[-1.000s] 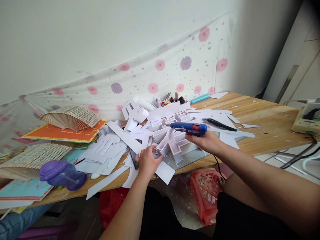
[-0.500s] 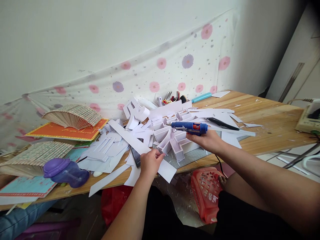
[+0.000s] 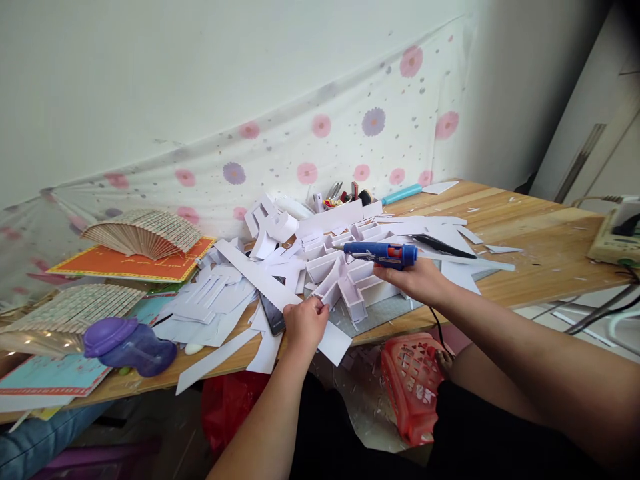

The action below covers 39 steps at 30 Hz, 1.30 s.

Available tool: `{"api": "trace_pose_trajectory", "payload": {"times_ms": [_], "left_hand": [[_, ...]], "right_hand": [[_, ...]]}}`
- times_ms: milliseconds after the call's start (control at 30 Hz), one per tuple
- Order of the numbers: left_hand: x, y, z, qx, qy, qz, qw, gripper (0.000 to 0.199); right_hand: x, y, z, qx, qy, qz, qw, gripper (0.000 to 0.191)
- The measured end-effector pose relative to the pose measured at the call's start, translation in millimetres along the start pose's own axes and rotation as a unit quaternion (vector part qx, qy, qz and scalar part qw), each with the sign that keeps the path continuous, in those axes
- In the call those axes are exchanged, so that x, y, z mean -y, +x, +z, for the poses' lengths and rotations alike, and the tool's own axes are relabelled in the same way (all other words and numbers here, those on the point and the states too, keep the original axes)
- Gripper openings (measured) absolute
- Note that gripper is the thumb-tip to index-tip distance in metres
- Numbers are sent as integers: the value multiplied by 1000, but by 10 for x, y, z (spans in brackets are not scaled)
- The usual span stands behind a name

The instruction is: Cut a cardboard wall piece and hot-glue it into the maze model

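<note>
My right hand (image 3: 420,280) is wrapped round a blue hot glue gun (image 3: 381,253), its nozzle pointing left above a white cardboard form (image 3: 354,300) with thin upright walls and open channels. The form sits on a grey cutting mat (image 3: 386,310). The fingers of my left hand (image 3: 307,321) are closed in a pinch at the end of the form's near left arm. Beneath that hand runs a long white card strip (image 3: 260,277), which sticks out past the table edge. A dark phone (image 3: 273,313) lies partly covered beside it.
White card scraps (image 3: 213,293) spread over the wooden table (image 3: 540,230). At left are folding fans (image 3: 145,233) and a purple-lidded bottle (image 3: 130,347). A power strip (image 3: 617,233) stands at right. A red plastic basket (image 3: 407,387) is below the table edge.
Almost nothing differs. The glue gun and my right hand have shifted very slightly to the right; my left hand keeps its pinch at the form.
</note>
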State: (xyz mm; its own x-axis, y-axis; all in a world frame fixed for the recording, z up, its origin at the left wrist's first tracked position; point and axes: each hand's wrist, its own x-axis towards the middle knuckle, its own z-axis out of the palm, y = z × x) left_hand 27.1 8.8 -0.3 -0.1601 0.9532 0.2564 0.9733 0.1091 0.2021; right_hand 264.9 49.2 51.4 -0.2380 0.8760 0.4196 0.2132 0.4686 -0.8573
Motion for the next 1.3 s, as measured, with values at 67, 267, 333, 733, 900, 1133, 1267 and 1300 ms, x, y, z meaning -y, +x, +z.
{"api": "trace_pose_trajectory", "payload": {"times_ms": [67,267,333,733,900,1133,1267,1300], "left_hand": [[6,-7,2,0,-1,-1,1000,18],[45,-23,-27,2,-10,-1,1000,15],[68,-17,-47,1,-16,-1,1000,15],[232,-16,-94,-12,-64,-24,998,21],[76,-17,-54,-5,-63,-26,998,18],[20,3,43,-22,-34,-25,999,17],[24,-13,71,-37,-13,-19,999,20],[25,-19,74,-40,-8,-17,999,21]], "right_hand": [[9,-1,-5,-3,-4,6,1000,15],[18,2,-3,1,-17,11,1000,16],[12,4,2,1,-20,10,1000,15],[12,14,28,12,-17,13,1000,18],[29,10,40,14,-13,15,1000,19],[15,8,29,10,-7,12,1000,19],[5,5,8,10,-4,4,1000,18],[6,4,4,10,-3,4,1000,17]]}}
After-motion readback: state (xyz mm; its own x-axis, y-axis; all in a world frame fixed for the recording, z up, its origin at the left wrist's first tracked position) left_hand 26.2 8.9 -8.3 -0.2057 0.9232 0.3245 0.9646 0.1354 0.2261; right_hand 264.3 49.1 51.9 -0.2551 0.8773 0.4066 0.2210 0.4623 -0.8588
